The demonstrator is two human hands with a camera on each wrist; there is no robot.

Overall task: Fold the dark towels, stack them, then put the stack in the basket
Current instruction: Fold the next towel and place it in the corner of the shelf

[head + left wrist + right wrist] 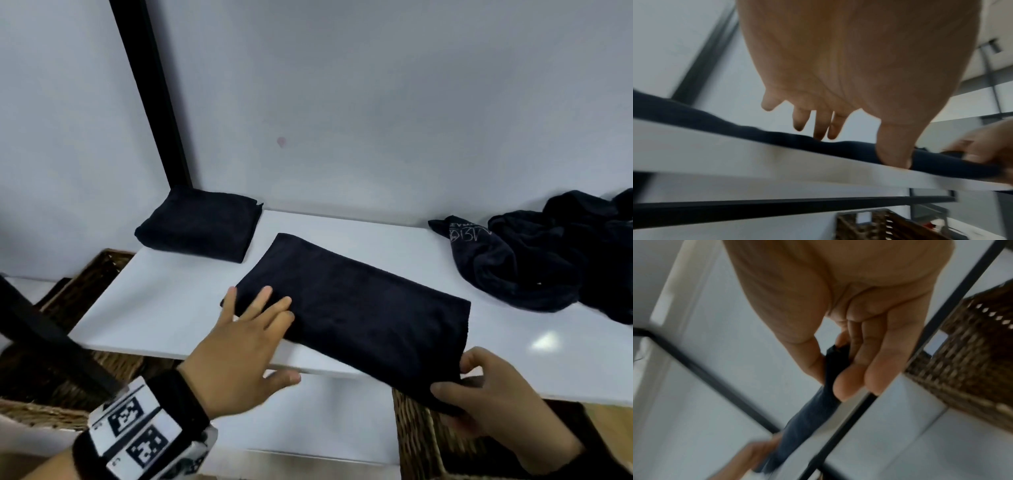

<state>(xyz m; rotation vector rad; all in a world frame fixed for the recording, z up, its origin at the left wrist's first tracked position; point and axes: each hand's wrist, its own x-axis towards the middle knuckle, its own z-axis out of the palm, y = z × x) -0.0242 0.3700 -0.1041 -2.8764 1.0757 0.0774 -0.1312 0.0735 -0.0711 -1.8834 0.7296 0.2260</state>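
Towel in work: dark, folded into a long rectangle, lies slantwise at the middle of the white tabletop, one end hanging over the front edge.
Left hand: fingers straight and spread, laid flat on the towel's left end; thumb off the front edge, gripping nothing; wears a wrist band with black-and-white markers.
Right hand: pinches the overhanging corner of the towel at the front edge, thumb on one side, fingers curled on the other.
Folded towel: dark, thick square, at the back left corner of the tabletop, well apart from the towel in work.
Loose towels: dark crumpled heap at the right edge, pale lettering on one.
Baskets: one woven basket beside the left edge, lower than the tabletop; another under the front edge, below the right hand.
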